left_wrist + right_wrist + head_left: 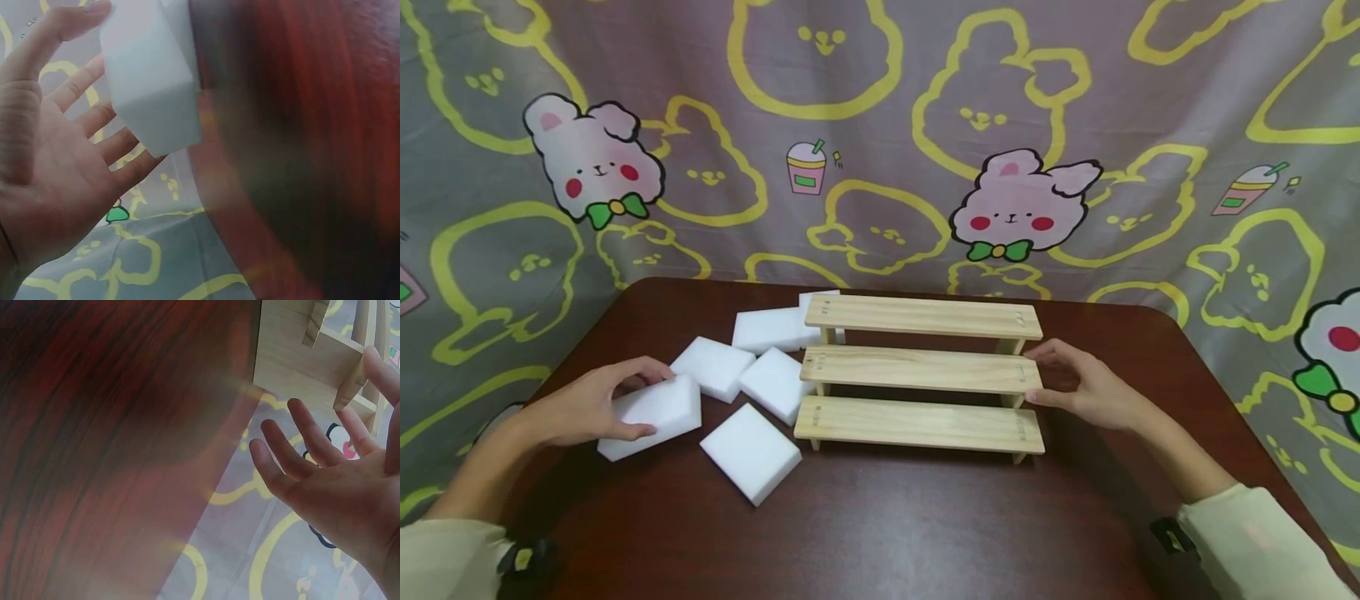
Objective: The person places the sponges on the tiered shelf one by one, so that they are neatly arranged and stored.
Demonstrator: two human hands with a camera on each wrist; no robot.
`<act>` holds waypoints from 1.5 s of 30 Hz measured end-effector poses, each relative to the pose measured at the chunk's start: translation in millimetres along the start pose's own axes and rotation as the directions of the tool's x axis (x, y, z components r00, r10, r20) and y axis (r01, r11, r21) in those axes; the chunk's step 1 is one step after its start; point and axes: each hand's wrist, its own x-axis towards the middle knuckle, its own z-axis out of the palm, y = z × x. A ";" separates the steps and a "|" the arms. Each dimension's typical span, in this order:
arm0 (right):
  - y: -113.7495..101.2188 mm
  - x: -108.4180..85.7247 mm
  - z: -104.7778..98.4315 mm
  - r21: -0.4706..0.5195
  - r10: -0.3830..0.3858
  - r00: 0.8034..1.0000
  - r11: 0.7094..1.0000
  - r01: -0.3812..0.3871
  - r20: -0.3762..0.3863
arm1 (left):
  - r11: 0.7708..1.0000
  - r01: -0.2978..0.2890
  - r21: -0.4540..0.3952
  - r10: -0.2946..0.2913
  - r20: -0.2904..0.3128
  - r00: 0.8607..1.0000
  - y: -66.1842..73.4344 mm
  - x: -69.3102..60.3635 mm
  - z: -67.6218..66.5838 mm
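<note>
My left hand (583,404) grips a white foam block (662,408) at the left of the table, thumb on the near side and fingers at the far side. The left wrist view shows the block (150,81) between the thumb and fingers of that hand (69,150). A three-tier wooden rack (921,371) stands at the table's middle. Beside its right end is my right hand (1090,387), thumb and fingertips at the middle shelf's end. In the right wrist view the fingers of this hand (337,469) are spread, the thumb at the rack (300,362).
Several more white foam blocks (751,454) lie between my left hand and the rack, one partly behind the rack's left end. The dark brown table (880,533) ends at a patterned curtain (865,150) behind it.
</note>
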 end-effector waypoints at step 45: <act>5.4 4.1 2.7 0.081 0.005 0.999 0.997 -0.008 0.040 | 0.972 -0.236 0.015 0.230 -0.285 0.931 79.0 82.2 5.3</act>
